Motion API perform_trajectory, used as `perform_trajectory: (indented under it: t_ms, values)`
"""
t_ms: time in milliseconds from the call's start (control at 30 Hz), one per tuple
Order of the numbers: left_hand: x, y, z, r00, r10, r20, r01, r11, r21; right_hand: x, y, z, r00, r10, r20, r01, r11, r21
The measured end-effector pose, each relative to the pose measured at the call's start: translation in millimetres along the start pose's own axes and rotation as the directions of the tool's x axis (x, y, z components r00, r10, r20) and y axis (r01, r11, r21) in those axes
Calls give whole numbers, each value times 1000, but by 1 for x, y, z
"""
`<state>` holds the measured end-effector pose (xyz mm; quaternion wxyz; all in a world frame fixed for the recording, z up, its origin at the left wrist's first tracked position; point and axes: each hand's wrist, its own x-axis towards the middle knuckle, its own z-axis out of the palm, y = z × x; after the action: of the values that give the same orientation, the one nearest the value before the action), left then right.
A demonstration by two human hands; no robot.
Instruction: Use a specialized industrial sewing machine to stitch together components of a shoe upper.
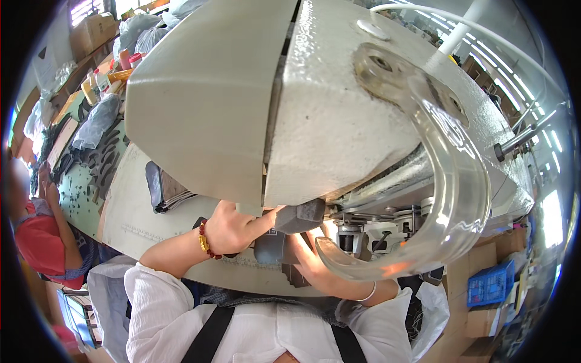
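Note:
A big cream sewing machine (351, 103) fills the middle of the view and hides much of the work. My left hand (229, 230) is at the lower left edge of its head, fingers bent and one finger reaching right; the fingertips are hidden. Right beside and below that hand is a dark grey, flat piece (270, 248), perhaps leather. My right hand (307, 251) reaches up under the machine head behind the clear curved guard (457, 175); its fingers are mostly hidden. A dark grey faceted pad (301, 216) on the machine sits between the hands.
Left on the machine bed lies a stack of dark pieces (166, 187). A dark zigzag-edged piece (295, 277) is at the near edge. Further left, a green table (75, 199) carries many dark cut pieces; a person in red (42, 242) works there. At right stands a blue crate (489, 284).

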<state>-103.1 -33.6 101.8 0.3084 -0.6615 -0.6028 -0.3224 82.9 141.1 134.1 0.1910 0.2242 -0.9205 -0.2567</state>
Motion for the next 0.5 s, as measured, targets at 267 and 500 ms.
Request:
perform_trajectory:
  t_ms: [267, 500]
  values:
    - [-3, -8, -4, 998, -66, 14, 67, 992, -110, -7, 11, 7, 939, -279, 202, 341, 662, -668]
    - [3, -15, -7, 996, -91, 19, 89, 874, -478, -18, -2, 11, 971, 235, 39, -217, 807, 549]
